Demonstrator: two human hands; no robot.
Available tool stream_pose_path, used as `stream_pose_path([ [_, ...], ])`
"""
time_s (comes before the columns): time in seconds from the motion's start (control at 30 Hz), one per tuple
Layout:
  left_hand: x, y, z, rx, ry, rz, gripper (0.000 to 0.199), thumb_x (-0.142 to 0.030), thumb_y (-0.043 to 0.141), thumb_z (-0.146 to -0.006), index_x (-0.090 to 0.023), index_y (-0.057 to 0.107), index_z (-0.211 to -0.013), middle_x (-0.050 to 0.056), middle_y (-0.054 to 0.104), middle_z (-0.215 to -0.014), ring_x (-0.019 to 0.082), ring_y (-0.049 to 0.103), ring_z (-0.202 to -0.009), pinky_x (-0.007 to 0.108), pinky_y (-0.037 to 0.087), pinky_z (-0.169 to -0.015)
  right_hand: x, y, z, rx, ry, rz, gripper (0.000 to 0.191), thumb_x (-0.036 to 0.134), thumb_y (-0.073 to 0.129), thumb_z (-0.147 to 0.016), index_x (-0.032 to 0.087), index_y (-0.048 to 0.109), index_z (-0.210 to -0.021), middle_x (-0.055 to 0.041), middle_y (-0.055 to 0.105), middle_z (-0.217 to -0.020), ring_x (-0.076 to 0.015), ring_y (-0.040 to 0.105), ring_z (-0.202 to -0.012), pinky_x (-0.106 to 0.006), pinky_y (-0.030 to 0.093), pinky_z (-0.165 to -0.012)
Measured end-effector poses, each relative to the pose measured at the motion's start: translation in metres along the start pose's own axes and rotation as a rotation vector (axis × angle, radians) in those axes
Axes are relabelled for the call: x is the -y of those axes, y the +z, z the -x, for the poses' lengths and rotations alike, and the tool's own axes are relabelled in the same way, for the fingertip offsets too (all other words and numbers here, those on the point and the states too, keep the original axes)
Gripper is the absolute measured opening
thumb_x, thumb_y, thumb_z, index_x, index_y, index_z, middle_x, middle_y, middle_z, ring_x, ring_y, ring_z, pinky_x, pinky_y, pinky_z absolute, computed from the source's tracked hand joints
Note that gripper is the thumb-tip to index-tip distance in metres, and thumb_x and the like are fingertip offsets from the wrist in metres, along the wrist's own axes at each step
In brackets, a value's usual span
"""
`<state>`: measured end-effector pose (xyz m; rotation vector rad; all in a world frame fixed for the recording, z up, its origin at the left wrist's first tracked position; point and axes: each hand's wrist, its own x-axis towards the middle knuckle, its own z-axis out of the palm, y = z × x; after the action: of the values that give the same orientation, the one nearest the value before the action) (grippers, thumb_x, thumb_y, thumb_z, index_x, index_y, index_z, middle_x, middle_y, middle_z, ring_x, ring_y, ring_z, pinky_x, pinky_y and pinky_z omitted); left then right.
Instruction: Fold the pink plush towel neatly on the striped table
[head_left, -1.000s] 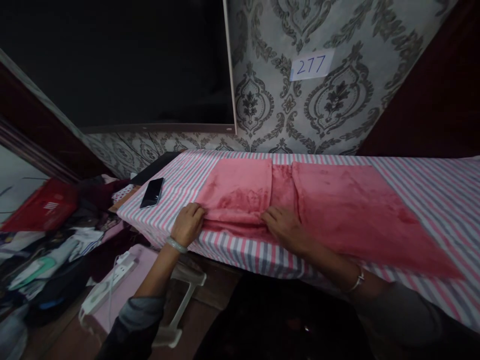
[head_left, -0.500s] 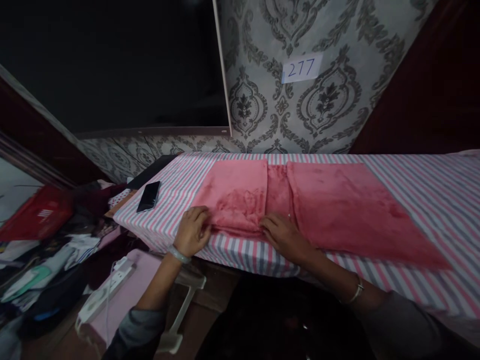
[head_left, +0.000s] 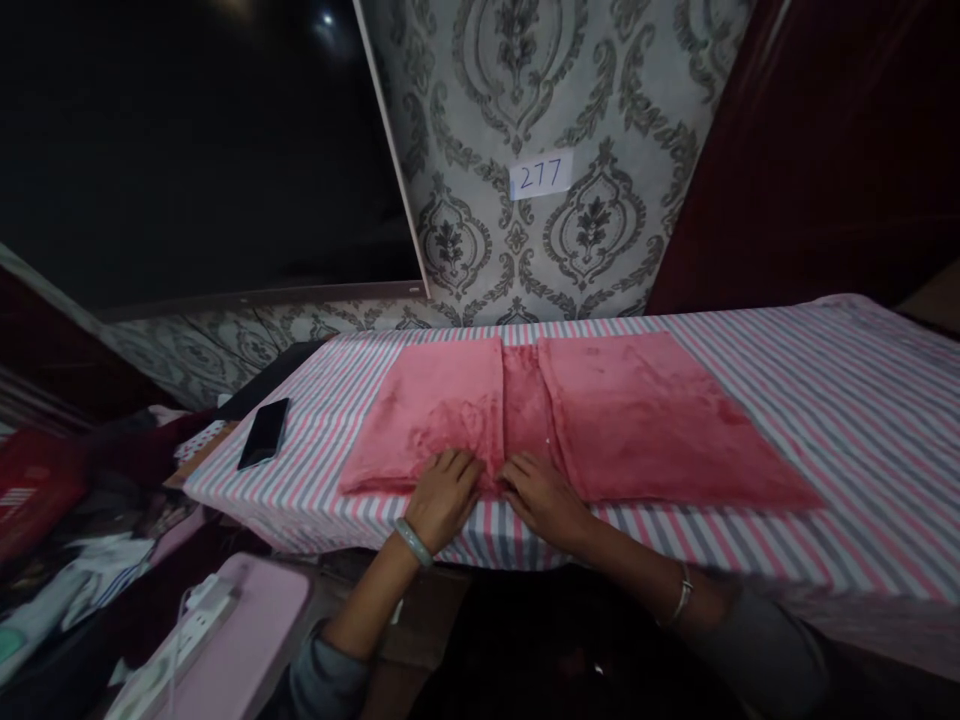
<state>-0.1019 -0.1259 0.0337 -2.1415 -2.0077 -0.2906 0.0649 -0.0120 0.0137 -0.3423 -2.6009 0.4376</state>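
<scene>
A pink-red plush cloth (head_left: 637,420) lies on a striped sheet, both its sides folded inward with a narrow strip between the two folded panels. My left hand (head_left: 446,490), with a pale bangle at the wrist, has its curled fingers on the near edge of the left panel. Close beside it, my right hand (head_left: 544,500) pinches the cloth's near edge by the inner border of that panel. The fingertips of both hands are partly hidden against the fabric.
A black phone (head_left: 264,434) lies on the striped sheet (head_left: 847,400) at the left. Behind are a large dark screen (head_left: 202,150) and a paper marked 277 (head_left: 541,175). A power strip (head_left: 176,640) rests on a pink stool (head_left: 259,630) at lower left.
My left hand has moved right along the near edge, from the cloth's left corner to beside my right hand. The camera view has shifted. My right hand stays near the left panel's inner border.
</scene>
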Motion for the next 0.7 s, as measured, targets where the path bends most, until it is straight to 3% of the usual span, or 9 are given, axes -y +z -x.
stream_pose_path([
  [0.13,0.001,0.000,-0.005,-0.013,0.022,-0.030,0.030,-0.013,0.053,-0.085,-0.019,0.061,-0.113,0.010,0.065,-0.107,0.027,0.058,-0.099,0.045,0.049,-0.087,0.003,0.000,-0.002,-0.021,0.049,-0.070,0.013,0.009,0.056,-0.087,0.018,0.059,-0.097,-0.0067,0.064,-0.095,-0.0226,0.059,-0.094,-0.038,0.047,-0.083],
  [0.27,0.002,0.010,-0.007,-0.205,0.001,-0.027,0.027,-0.011,0.043,-0.089,-0.021,0.061,-0.107,0.009,0.065,-0.096,0.024,0.060,-0.091,0.044,0.050,-0.085,0.002,-0.010,-0.002,-0.098,0.057,-0.155,0.033,0.006,0.054,-0.086,0.019,0.056,-0.116,-0.0078,0.064,-0.106,-0.0224,0.059,-0.101,-0.039,0.049,-0.089],
  [0.33,-0.001,0.017,-0.007,-0.269,-0.006,-0.024,0.026,-0.011,0.043,-0.089,-0.021,0.061,-0.106,0.010,0.066,-0.096,0.024,0.060,-0.090,0.044,0.051,-0.083,0.000,-0.017,-0.002,-0.152,0.039,-0.174,0.033,0.006,0.050,-0.089,0.020,0.056,-0.118,-0.0083,0.064,-0.108,-0.0219,0.059,-0.102,-0.039,0.049,-0.091],
  [0.47,-0.009,0.026,-0.004,-0.250,0.000,-0.036,0.023,-0.012,0.047,-0.089,-0.021,0.061,-0.105,0.009,0.066,-0.098,0.026,0.060,-0.090,0.042,0.052,-0.076,-0.007,-0.024,-0.001,-0.205,0.024,-0.166,0.026,0.007,0.047,-0.090,0.020,0.060,-0.109,-0.0078,0.065,-0.102,-0.0214,0.060,-0.099,-0.037,0.051,-0.088],
  [0.7,-0.009,0.024,-0.001,-0.241,-0.008,-0.016,0.036,-0.011,0.051,-0.086,-0.020,0.056,-0.121,0.011,0.065,-0.110,0.028,0.060,-0.099,0.044,0.052,-0.083,-0.031,-0.025,-0.021,-0.192,0.071,-0.254,0.021,0.010,0.050,-0.088,0.019,0.066,-0.098,-0.0081,0.068,-0.096,-0.0205,0.062,-0.092,-0.037,0.052,-0.085],
])
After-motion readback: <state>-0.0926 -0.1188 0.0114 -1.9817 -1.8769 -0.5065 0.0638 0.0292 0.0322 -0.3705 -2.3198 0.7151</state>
